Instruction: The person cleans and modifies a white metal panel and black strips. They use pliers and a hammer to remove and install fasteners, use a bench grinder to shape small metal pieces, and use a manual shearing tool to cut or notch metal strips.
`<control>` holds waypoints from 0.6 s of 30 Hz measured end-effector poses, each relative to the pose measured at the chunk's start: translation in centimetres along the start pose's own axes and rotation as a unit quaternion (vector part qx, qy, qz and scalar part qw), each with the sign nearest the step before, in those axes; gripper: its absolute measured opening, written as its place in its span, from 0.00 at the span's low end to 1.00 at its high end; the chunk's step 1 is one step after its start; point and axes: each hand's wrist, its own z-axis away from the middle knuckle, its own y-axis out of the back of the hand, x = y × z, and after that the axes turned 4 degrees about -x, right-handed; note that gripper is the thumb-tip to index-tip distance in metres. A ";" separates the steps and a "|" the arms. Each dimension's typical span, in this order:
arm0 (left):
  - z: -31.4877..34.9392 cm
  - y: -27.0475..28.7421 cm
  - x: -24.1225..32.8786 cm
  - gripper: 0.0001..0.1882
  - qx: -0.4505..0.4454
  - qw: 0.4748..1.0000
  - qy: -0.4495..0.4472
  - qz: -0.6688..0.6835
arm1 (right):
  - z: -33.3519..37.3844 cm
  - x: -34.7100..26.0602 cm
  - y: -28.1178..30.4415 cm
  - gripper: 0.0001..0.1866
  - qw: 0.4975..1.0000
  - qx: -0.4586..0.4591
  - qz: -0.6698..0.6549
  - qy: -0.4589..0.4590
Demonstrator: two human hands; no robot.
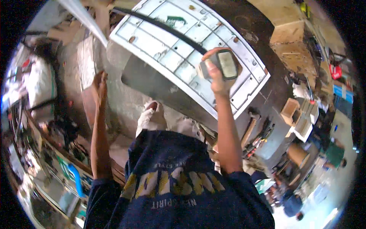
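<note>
My right hand (216, 72) is closed round a grey, block-shaped handheld tool (227, 65) with a pale rectangular face in a black rim. A dark hose-like strip (167, 28) runs from beside this hand to the upper left; whether it joins the tool I cannot tell. Behind them lies a large white panel (152, 45) with dark grid lines, several small holes and a green label. My left hand (100, 87) is off to the left, away from the panel, its fingers curled together. What it holds, if anything, does not show.
A pale post (85, 21) slants in at the upper left. White sacks (40, 80) and cluttered shelving fill the left side. Wooden boxes (290, 111) and tools lie on the floor at right. Other people (291, 204) are at the lower right.
</note>
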 end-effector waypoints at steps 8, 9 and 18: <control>-19.4 -5.3 3.6 0.29 -0.258 0.913 0.068 0.308 | 15.0 -9.3 1.4 0.25 0.841 0.352 -0.004 -0.410; -18.5 -5.7 4.6 0.25 -0.260 0.925 0.049 0.274 | 16.8 -9.1 1.1 0.25 0.835 0.368 0.005 -0.408; -10.0 1.3 -0.4 0.10 -0.182 0.977 0.018 0.110 | 17.3 -2.2 3.2 0.20 0.749 0.582 -0.159 -0.274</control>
